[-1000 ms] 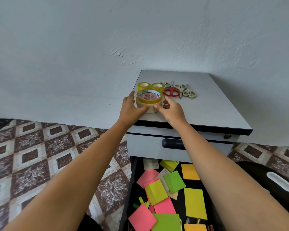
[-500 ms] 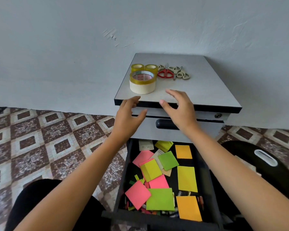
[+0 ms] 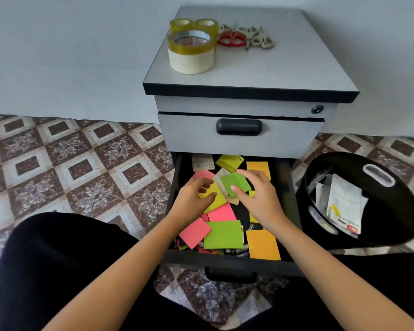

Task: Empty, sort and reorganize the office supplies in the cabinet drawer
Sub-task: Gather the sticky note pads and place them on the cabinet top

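Observation:
The black bottom drawer (image 3: 225, 263) of the grey cabinet (image 3: 273, 72) stands pulled out, littered with sticky-note pads in pink, green, yellow and orange. My left hand (image 3: 193, 201) curls over a yellow pad (image 3: 215, 201) at the drawer's left middle, with thumb and fingers pinching its edge. My right hand (image 3: 261, 197) pinches a small green pad (image 3: 236, 183), thumb on top and fingers behind it. On the cabinet top sit a stack of two large tape rolls (image 3: 190, 53), two small yellow rolls (image 3: 194, 23) and several scissors (image 3: 245, 39).
A black bin (image 3: 397, 211) holding papers stands on the tiled floor right of the drawer. The upper drawer with its dark handle (image 3: 238, 127) is closed. Pens and small items lie under the pads at the drawer's front. My legs in black flank the drawer.
Both hands left the tape stack on the cabinet top, came down past the closed drawer and reached into the open drawer. My view tilted downward.

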The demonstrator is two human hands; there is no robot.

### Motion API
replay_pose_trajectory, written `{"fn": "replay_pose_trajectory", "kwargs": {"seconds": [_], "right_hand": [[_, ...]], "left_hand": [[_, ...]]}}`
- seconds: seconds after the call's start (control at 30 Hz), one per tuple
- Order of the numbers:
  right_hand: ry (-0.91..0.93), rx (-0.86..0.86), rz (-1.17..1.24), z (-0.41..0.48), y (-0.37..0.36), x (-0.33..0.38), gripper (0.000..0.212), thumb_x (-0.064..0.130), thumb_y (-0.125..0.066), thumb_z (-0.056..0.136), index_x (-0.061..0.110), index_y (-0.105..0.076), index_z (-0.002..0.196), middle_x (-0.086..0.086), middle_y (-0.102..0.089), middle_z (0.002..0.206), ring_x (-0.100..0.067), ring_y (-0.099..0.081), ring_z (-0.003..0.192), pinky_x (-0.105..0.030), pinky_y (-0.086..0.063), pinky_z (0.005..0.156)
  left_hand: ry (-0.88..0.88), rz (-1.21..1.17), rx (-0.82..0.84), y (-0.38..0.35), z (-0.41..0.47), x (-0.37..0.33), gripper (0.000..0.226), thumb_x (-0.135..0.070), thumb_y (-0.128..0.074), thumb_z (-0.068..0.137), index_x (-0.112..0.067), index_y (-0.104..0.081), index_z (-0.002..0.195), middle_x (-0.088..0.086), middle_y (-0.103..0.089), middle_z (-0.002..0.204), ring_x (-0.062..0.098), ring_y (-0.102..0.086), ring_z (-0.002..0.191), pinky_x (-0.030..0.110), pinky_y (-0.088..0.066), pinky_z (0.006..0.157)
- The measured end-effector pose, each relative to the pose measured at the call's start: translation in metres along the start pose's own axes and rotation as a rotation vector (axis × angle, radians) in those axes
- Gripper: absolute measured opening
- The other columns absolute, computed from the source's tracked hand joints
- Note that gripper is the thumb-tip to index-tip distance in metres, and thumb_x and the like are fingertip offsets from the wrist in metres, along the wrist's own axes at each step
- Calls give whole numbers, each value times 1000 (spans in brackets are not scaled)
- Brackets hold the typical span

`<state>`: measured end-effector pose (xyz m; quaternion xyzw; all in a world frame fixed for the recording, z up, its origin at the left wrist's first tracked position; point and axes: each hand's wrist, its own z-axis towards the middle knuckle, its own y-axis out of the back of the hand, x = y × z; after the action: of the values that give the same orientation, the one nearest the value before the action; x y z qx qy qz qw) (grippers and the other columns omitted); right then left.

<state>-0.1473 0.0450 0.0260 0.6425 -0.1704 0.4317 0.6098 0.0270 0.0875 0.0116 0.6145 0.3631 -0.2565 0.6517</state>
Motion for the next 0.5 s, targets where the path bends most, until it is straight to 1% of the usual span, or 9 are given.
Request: {"fn": "replay_pose_trajectory", "kwargs": {"seconds": [0.07, 0.1, 0.13, 0.2, 0.27, 0.3, 0.37, 0.43, 0.5], "right_hand": [[-80, 107, -33, -8, -12, -19, 47, 28, -62, 90, 16, -50, 134, -4, -48, 128, -14, -45, 120, -12, -29, 91], [-118, 166, -54, -13, -18, -29, 48, 28, -62, 90, 16, -49, 135, -4, -48, 128, -16, -46, 121, -14, -30, 91], [-152, 218, -76, -18, -25, -39, 49, 28, -62, 90, 17, -48, 135, -4, -49, 128, -18, -46, 121, -16, -32, 90], [-210, 309, -136, -29, -38, -59, 51, 29, -63, 89, 17, -47, 136, -6, -49, 129, -21, -47, 121, -23, -36, 93], [-238, 388, -217, -36, -47, -73, 55, 32, -64, 89, 17, -45, 138, -6, -47, 132, -23, -45, 124, -29, -37, 98], [-237, 417, -253, -37, -51, -78, 58, 34, -64, 88, 17, -43, 139, -6, -46, 135, -23, -43, 125, -30, -35, 100], [-212, 454, -309, -37, -55, -84, 64, 37, -64, 87, 18, -38, 143, -4, -41, 139, -23, -39, 127, -32, -34, 103], [-153, 487, -391, -34, -57, -85, 70, 41, -63, 87, 19, -33, 146, -3, -37, 144, -24, -37, 129, -35, -34, 104], [-101, 533, -483, -33, -60, -85, 73, 44, -61, 87, 21, -27, 147, 0, -34, 146, -24, -35, 129, -38, -35, 103]], "left_hand": [[52, 40, 43, -10, -1, 14, 36, -16, -64, 87, -8, -58, 122, 7, -58, 109, 15, -55, 94, 19, -42, 81], [75, 67, 66, -15, -1, 22, 38, -16, -64, 87, -8, -57, 123, 8, -58, 110, 16, -55, 96, 19, -41, 82], [96, 100, 94, -19, -1, 29, 39, -17, -63, 87, -7, -57, 124, 9, -57, 110, 18, -55, 99, 18, -39, 83], [128, 165, 162, -28, -1, 45, 41, -18, -62, 88, -8, -55, 127, 10, -55, 115, 22, -54, 107, 17, -36, 86], [166, 235, 228, -33, -3, 58, 42, -18, -59, 89, -8, -54, 129, 10, -50, 125, 24, -50, 116, 21, -35, 95], [170, 286, 265, -35, -4, 64, 42, -17, -57, 88, -9, -53, 130, 11, -48, 128, 27, -47, 119, 26, -34, 99], [151, 415, 368, -37, -4, 73, 47, -14, -53, 87, -10, -49, 133, 12, -43, 133, 32, -41, 123, 31, -33, 104], [132, 512, 465, -36, -4, 78, 52, -11, -51, 85, -11, -45, 137, 12, -37, 139, 32, -35, 127, 32, -30, 107], [124, 560, 541, -35, -3, 80, 57, -11, -51, 85, -12, -40, 140, 11, -31, 143, 31, -28, 131, 34, -27, 110]]}}
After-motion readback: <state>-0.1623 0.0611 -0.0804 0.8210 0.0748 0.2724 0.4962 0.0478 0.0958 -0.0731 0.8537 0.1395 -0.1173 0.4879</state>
